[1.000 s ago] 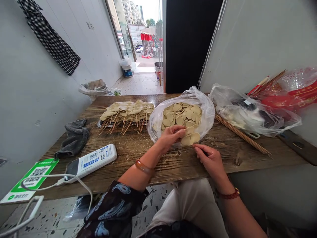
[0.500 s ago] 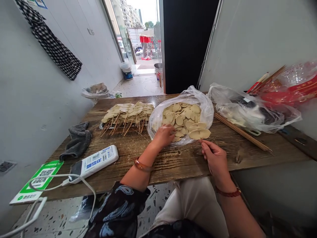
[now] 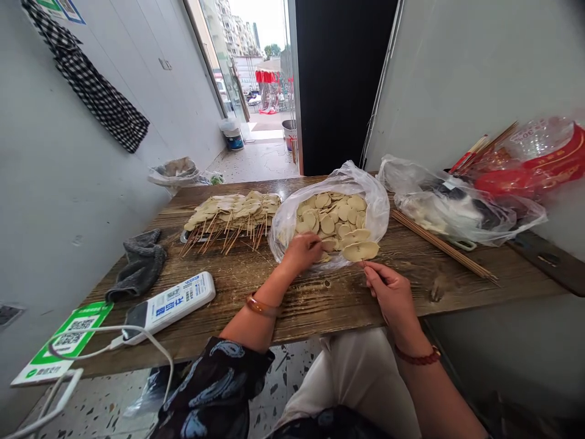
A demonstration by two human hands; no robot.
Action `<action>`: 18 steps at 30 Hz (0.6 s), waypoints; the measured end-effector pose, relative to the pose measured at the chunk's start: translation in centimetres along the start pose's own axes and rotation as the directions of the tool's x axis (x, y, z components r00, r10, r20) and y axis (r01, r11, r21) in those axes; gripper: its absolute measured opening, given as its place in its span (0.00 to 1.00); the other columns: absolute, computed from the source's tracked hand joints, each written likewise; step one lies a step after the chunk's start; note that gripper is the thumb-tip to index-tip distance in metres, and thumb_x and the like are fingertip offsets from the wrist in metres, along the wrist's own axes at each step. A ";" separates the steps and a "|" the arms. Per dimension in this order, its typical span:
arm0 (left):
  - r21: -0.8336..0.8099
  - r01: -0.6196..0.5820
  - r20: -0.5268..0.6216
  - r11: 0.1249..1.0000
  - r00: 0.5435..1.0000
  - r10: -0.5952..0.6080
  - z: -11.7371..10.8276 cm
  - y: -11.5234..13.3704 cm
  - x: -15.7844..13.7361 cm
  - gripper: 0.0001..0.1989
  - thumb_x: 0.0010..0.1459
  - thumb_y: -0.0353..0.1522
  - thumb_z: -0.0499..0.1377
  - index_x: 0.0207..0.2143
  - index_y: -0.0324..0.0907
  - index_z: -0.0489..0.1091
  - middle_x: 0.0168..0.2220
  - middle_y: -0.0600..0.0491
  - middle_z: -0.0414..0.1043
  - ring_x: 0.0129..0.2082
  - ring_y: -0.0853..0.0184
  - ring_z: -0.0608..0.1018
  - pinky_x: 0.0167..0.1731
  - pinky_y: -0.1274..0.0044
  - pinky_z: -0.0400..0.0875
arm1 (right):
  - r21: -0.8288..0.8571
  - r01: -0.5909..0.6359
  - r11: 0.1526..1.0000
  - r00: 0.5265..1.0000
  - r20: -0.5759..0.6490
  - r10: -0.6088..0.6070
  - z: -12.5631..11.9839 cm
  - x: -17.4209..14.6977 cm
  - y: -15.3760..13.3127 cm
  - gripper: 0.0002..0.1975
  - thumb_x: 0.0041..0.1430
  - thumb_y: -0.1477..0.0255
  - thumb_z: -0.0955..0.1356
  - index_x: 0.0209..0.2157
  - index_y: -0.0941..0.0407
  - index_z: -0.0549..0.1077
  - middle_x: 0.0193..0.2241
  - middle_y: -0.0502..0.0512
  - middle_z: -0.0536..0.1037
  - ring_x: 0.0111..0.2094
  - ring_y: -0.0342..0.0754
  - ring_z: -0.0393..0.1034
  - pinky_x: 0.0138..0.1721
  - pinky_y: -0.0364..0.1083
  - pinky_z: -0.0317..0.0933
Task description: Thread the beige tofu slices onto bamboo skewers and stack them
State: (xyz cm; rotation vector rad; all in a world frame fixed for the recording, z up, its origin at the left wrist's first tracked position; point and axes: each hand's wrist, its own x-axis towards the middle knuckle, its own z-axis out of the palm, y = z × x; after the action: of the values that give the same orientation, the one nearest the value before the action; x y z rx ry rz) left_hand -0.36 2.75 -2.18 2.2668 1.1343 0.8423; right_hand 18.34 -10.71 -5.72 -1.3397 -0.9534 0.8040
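The right hand (image 3: 388, 292) is pinching a skewer (image 3: 361, 250) – fingers clamped, slices pointing up-left into the bag (image 3: 379, 201). The left hand (image 3: 304, 249) is nearer the loose slices (image 3: 326, 213) – fingers curling closed on one.

The left hand (image 3: 302, 251) reaches into the clear plastic bag (image 3: 375, 201) of pale round slices (image 3: 329, 214). The right hand (image 3: 388, 291) pinches a skewer carrying two slices (image 3: 359, 247) (its stick mostly hidden). Finished skewers (image 3: 233, 210) lie heaped on the wooden surface (image 3: 320, 299).
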 end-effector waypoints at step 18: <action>-0.814 0.216 0.006 0.539 0.931 -0.364 -1.7 0.3 0.1 0.17 0.40 0.37 0.68 0.32 0.35 0.75 0.19 0.58 0.65 0.18 0.78 0.60 0.18 0.83 0.52 | 0.017 -0.058 0.998 0.938 0.342 0.049 -1.1 -0.5 -0.7 0.15 0.55 0.62 0.70 0.39 0.58 0.80 0.21 0.51 0.74 0.19 0.39 0.59 0.16 0.38 0.52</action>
State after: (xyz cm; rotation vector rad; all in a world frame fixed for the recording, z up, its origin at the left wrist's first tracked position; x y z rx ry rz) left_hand -1.34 2.90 -0.74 1.2135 0.8806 1.1231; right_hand 19.15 -11.65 -5.04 -1.2283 -1.1756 1.1120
